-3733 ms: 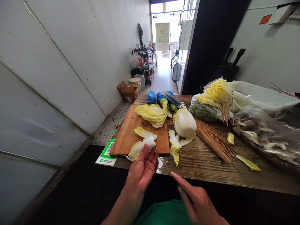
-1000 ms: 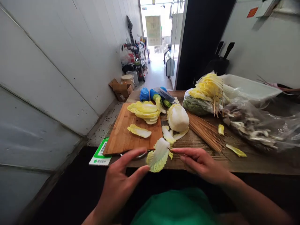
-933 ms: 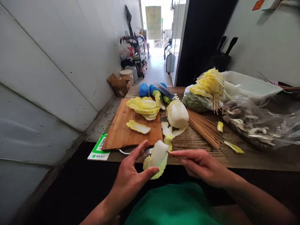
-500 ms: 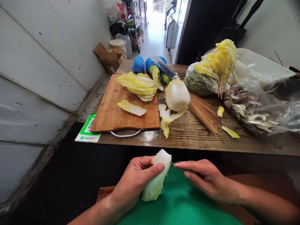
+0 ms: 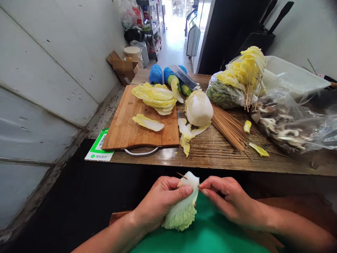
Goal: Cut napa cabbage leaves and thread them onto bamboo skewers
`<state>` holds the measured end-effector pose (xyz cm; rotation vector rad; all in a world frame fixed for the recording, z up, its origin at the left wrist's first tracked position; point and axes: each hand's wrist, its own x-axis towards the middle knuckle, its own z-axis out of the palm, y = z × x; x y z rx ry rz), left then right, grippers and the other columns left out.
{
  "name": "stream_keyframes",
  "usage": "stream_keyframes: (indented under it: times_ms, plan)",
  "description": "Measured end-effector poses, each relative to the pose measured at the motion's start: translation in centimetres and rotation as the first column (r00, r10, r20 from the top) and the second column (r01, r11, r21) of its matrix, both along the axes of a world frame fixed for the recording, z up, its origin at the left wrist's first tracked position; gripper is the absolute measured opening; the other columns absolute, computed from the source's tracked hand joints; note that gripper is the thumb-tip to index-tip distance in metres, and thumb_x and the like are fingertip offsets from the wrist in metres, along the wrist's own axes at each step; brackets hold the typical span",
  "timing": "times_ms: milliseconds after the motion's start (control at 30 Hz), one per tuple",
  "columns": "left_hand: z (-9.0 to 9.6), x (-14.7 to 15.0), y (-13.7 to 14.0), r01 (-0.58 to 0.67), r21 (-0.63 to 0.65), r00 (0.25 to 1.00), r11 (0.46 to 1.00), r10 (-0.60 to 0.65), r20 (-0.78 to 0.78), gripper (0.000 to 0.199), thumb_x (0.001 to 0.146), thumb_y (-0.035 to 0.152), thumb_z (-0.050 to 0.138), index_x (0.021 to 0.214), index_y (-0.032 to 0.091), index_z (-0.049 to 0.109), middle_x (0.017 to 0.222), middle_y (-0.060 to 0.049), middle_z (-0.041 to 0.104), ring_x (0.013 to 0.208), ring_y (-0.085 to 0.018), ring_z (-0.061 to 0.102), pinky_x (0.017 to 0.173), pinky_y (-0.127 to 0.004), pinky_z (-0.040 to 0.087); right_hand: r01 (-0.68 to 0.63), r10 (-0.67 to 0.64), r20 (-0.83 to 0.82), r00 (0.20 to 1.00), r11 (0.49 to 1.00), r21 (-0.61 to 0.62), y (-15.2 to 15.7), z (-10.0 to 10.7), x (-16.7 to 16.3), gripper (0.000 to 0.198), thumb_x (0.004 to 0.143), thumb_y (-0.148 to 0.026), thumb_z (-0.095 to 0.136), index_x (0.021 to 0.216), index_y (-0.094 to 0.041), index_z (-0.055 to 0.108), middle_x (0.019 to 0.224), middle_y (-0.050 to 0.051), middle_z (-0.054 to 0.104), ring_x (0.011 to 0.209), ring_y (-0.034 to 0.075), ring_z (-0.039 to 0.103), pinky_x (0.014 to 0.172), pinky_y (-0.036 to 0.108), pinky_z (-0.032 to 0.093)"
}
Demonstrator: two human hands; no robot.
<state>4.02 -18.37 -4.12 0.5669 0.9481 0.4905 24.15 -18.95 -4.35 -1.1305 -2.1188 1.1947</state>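
Observation:
A pale napa cabbage leaf (image 5: 184, 211) hangs with its white stem end up, pinched between the thumb and fingers of my left hand (image 5: 163, 196). My right hand (image 5: 229, 196) is closed on a thin wooden skewer (image 5: 181, 175). The skewer passes through the white stem, and its tip sticks out on the left side. Beyond the table edge, a cutting board (image 5: 121, 126) bears a stack of cabbage leaves (image 5: 155, 96) and one single leaf (image 5: 147, 123). A trimmed cabbage head (image 5: 198, 108) stands to the board's right, with loose leaf pieces (image 5: 185, 135) beside it.
A bundle of skewers (image 5: 229, 126) lies right of the cabbage head. Skewered leaves (image 5: 247, 68) rest on a bag of green vegetables (image 5: 222, 92), near a bag of mushrooms (image 5: 286, 130). Behind the board, a knife (image 5: 184, 77) lies across netted green vegetables (image 5: 171, 75).
The skewer has gone through the stem, so its tip now shows on the left. My right hand has come up against the leaf, and the leaf has shifted slightly right.

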Motion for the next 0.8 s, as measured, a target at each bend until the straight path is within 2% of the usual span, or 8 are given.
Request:
stream_keyframes:
  times_ms: [133,233,400,633,700,733,767,800]
  plan:
    - [-0.2,0.1,0.9,-0.136,0.004,0.991,0.991,0.136,0.004,0.025,0.066,0.034,0.072,0.069,0.010,0.069,0.061,-0.007,0.064,0.048,-0.011,0.055,0.047,-0.019,0.041,0.032,-0.031,0.042,0.999,0.999,-0.034,1.2,0.2,0.0,0.022,0.089,-0.029,0.046,0.076,-0.016,0.058,0.059,-0.002,0.055,0.051,0.008,0.044,0.048,0.019,0.036]
    - [-0.1,-0.6,2.0,-0.168,0.015,0.985,0.986,0.167,0.036,0.020,0.065,0.030,0.074,0.073,0.012,0.068,0.064,-0.006,0.066,0.052,-0.011,0.057,0.050,-0.019,0.043,0.010,-0.005,0.061,0.998,0.997,-0.075,1.8,0.2,0.7,0.024,0.090,-0.030,0.045,0.079,-0.017,0.061,0.059,-0.002,0.055,0.051,0.008,0.045,0.047,0.018,0.036]
    - [-0.4,-1.3,3.4,-0.092,0.039,0.994,0.995,0.090,0.055,0.020,0.066,0.026,0.073,0.079,0.011,0.071,0.075,-0.009,0.069,0.063,-0.014,0.061,0.059,-0.020,0.046,0.013,-0.012,0.027,1.000,1.000,-0.025,2.2,-0.1,1.1,0.025,0.091,-0.030,0.043,0.087,-0.017,0.064,0.070,0.002,0.063,0.061,0.011,0.054,0.056,0.020,0.040]
    - [-0.4,0.2,4.2,0.112,0.027,0.984,0.993,-0.115,0.139,0.023,0.069,0.025,0.070,0.084,0.007,0.071,0.083,-0.016,0.070,0.070,-0.018,0.064,0.066,-0.025,0.048,0.041,-0.041,-0.042,0.998,0.999,0.004,3.6,-0.1,-0.2,0.026,0.090,-0.028,0.045,0.074,-0.015,0.062,0.059,-0.001,0.057,0.051,0.008,0.048,0.051,0.019,0.037]
    - [0.4,-0.3,4.9,0.095,0.098,0.988,0.991,-0.106,0.114,0.026,0.073,0.028,0.066,0.088,0.008,0.070,0.084,-0.017,0.070,0.071,-0.020,0.065,0.067,-0.028,0.050,0.082,-0.084,-0.071,0.994,0.996,-0.030,4.1,0.0,-0.1,0.028,0.090,-0.030,0.045,0.072,-0.015,0.059,0.051,-0.004,0.051,0.046,0.007,0.043,0.046,0.019,0.034]
    - [0.8,-0.9,5.5,0.043,0.181,0.997,0.983,-0.053,0.053,0.025,0.074,0.029,0.065,0.090,0.010,0.070,0.084,-0.015,0.070,0.071,-0.020,0.065,0.066,-0.028,0.050,0.110,-0.113,-0.087,0.990,0.993,-0.046,4.3,0.0,0.0,0.028,0.090,-0.031,0.045,0.070,-0.015,0.057,0.048,-0.005,0.047,0.044,0.007,0.041,0.045,0.019,0.032]
    - [1.3,-1.8,6.1,-0.039,0.308,0.998,0.951,0.052,-0.036,0.024,0.074,0.028,0.064,0.091,0.011,0.070,0.084,-0.014,0.070,0.072,-0.020,0.066,0.067,-0.027,0.050,0.136,-0.141,-0.106,0.984,0.989,-0.061,4.4,0.0,0.1,0.029,0.090,-0.032,0.045,0.069,-0.015,0.056,0.047,-0.005,0.045,0.043,0.007,0.040,0.044,0.019,0.031]
    - [1.7,-2.8,7.0,-0.111,0.470,0.972,0.876,0.193,-0.132,0.022,0.074,0.026,0.065,0.092,0.014,0.069,0.086,-0.012,0.070,0.077,-0.020,0.066,0.070,-0.026,0.051,0.161,-0.169,-0.125,0.978,0.984,-0.073,4.6,0.1,0.3,0.029,0.090,-0.033,0.044,0.069,-0.015,0.055,0.047,-0.006,0.045,0.042,0.007,0.039,0.044,0.019,0.031]
